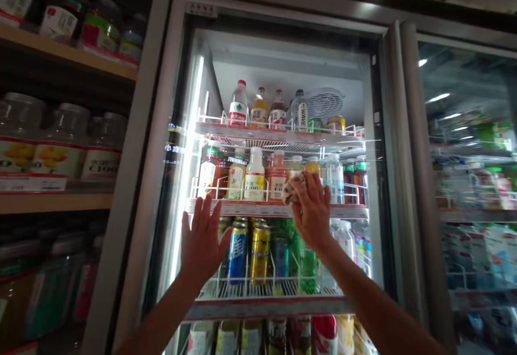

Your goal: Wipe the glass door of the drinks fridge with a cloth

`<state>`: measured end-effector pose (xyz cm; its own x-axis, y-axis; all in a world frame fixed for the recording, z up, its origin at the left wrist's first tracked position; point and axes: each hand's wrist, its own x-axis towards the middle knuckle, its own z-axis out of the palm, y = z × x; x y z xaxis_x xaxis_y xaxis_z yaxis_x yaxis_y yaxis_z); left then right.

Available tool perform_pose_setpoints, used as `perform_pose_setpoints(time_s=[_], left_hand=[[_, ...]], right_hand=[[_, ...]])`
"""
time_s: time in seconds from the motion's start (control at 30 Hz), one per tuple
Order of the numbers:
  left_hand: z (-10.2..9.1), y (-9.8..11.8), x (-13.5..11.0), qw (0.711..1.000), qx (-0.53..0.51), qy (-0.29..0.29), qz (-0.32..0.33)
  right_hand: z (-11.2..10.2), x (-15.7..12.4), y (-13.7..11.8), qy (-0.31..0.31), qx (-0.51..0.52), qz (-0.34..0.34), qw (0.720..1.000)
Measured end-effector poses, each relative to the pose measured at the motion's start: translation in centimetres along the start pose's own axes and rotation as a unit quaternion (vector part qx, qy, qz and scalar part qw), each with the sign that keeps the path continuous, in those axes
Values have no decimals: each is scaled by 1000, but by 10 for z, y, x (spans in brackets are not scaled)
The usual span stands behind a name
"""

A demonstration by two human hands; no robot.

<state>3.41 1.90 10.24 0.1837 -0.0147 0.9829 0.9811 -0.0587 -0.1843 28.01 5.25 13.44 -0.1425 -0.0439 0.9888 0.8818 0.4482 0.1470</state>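
Glass cooler door [283, 64]: the right hand [313, 212] is clutching a bunched cloth [290, 188] against it, at two o'clock from the left hand [202, 242], lying flat, splayed, empty; bracing there is likely helping even pressure.

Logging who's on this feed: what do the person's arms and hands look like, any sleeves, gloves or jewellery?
The left forearm and right forearm are bare to the frame edge, with no sleeve in view. The left hand and right hand are ungloved. No watch, bracelet or ring shows, though the cloth hides some right fingertips.
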Motion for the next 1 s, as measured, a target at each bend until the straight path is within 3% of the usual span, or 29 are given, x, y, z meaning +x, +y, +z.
perform_pose_setpoints(time_s=[0.13, 0.33, 0.5, 0.67, 0.73, 0.83, 0.87, 1.0], left_hand=[[-4, -12, -7, 1000, 12, -1, -3], [-8, -22, -10, 1000, 20, -5, -3], [-11, -27, -14, 999, 17, -16, 29], [-13, -29, -17, 999, 24, -17, 29], [-13, -30, -18, 999, 20, -22, 30], [-14, -31, -20, 999, 14, -31, 37], [-14, -32, -21, 999, 13, -31, 38], [-15, -33, -23, 999, 7, -29, 35]], right_hand=[[6, -5, -19, -53, 37, -152, 986], [18, 11, -30, -4, -15, -53, 998], [19, 0, -44, -62, 14, -205, 977], [23, 21, -41, -4, -11, -66, 998], [22, 10, -45, -21, 1, -100, 995], [19, -12, -50, -75, 26, -217, 973], [19, -14, -50, -79, 25, -220, 972], [17, -4, -41, -11, -6, -64, 998]])
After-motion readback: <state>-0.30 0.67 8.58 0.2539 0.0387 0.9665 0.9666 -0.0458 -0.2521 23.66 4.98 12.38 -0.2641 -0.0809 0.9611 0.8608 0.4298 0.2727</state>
